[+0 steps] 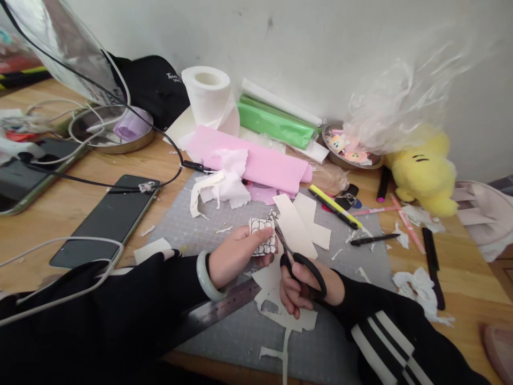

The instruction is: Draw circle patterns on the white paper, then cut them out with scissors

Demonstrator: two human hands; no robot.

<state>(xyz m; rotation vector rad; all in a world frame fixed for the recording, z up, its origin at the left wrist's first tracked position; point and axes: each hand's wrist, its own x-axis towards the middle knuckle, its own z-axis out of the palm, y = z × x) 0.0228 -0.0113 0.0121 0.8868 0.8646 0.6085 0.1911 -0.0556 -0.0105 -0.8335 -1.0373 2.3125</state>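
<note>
My left hand (236, 251) pinches a small piece of white paper (262, 247) with black scalloped lines drawn on it. In my right hand (298, 286) is a pair of black-handled scissors (306, 270), fingers through the loops. The blades meet the right edge of the patterned paper, where a narrow trimmed bit curls up near the tips. Beneath both hands lie cut white paper scraps (276, 294) and cream card strips (294, 224) on a grey cutting mat (340, 337). A ruler (224, 310) rests partly under my left forearm.
Behind the mat are pink folded paper (252, 160), a paper roll (208, 101) and a green packet (276, 120). A yellow highlighter (334, 207), a black pen (374, 239) and a yellow plush toy (425, 174) sit rightward. A phone (108, 222) and cables lie leftward.
</note>
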